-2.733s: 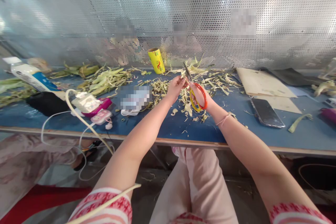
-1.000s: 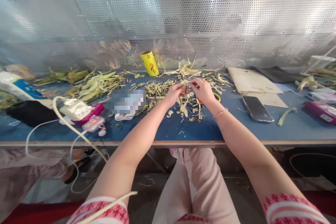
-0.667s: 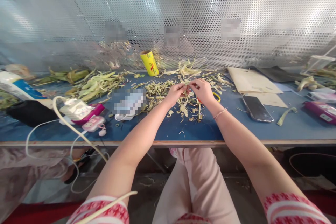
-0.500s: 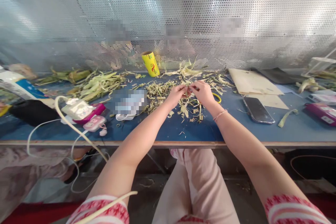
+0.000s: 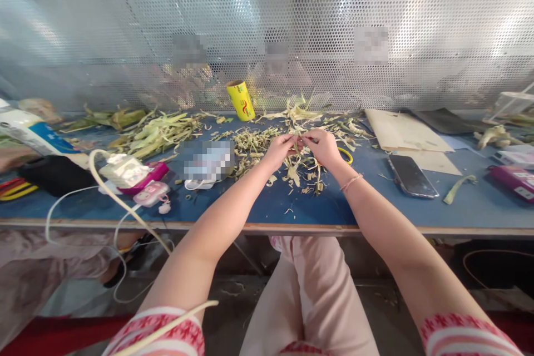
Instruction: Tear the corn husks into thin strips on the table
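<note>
Two hands meet above the bench [image 5: 271,210]. The left hand [image 5: 279,152] and right hand [image 5: 324,147] each keep a fingertip grip pinching one small plant piece [image 5: 296,146], mostly hidden, among pale shreds [image 5: 251,141]. From there, a yellow tube [image 5: 241,101] stands at 10 o'clock, a phone [image 5: 413,176] between 3 and 4.

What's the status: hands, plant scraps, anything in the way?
Left hand, right hand close together; anything held too small to make out. Plant scraps spread beneath and around. Phone to the right, clear of both.
</note>
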A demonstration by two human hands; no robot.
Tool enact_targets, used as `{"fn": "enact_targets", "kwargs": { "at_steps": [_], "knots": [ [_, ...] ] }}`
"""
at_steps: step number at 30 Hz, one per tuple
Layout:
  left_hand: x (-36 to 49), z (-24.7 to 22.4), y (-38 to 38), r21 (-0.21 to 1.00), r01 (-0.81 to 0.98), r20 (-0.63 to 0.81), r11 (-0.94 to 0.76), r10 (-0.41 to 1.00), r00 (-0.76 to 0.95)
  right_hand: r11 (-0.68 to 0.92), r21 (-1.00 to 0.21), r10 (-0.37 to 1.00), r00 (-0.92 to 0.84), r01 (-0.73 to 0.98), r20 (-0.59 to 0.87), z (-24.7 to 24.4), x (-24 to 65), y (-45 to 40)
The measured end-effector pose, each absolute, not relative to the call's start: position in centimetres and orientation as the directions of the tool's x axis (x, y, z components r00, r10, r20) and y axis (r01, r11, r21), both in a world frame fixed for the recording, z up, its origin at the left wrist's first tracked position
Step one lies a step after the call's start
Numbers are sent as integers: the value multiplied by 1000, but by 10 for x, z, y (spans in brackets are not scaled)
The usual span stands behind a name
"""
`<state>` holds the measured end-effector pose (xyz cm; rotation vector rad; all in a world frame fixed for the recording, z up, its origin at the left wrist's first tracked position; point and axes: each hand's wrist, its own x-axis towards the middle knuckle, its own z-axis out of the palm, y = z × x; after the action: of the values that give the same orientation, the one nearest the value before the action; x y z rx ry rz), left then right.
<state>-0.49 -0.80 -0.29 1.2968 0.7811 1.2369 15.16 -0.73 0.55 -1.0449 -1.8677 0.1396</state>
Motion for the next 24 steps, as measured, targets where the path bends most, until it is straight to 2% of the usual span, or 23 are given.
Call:
{"fn": "enact_targets", "kwargs": {
  "at_steps": [4, 7, 11, 15, 24],
  "knots": [
    [-7, 1, -9, 958, -237, 201, -159, 966, 163, 581, -545, 723, -76, 605, 687, 10, 156, -8],
    [-8, 3, -9, 954, -248, 197, -168, 975, 100, 599, -524, 689, -55, 606, 723, 12, 159, -9],
    [-9, 4, -8, 944, -290, 180, -156, 982, 58, 680, -426, 628, -174, 597, 758, 10, 157, -12],
    [-9, 5, -6, 935, -321, 189, -153, 979, 82, 716, -348, 611, -301, 605, 732, 6, 152, -15],
    [-9, 6, -8, 934, -317, 203, -164, 975, 94, 729, -349, 628, -373, 588, 683, 2, 151, -14]
  ]
}}
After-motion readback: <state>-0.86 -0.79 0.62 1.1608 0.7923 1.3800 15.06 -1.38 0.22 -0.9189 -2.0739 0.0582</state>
